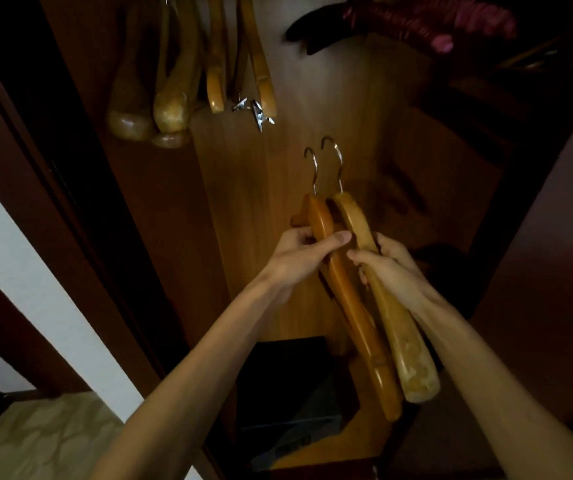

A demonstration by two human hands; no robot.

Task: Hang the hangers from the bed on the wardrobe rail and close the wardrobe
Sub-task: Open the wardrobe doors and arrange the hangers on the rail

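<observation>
Held hangers, centre of frame: a darker amber one [345, 299] in the left hand [298, 258], grip closed round its arm, and a paler, broader one [395, 327] in the right hand [390, 268], grip likewise closed; both smooth lacquered wood, curved, with steel hooks pointing up, lying side by side and touching. Hung hangers [174, 81], upper left: glossy wood, rounded ends, one bearing metal clips [253, 110]. Upper right, a padded satin hanger [427, 22]; lower centre, a black box [288, 386] on the wood-veneer wardrobe [267, 188] floor.
</observation>
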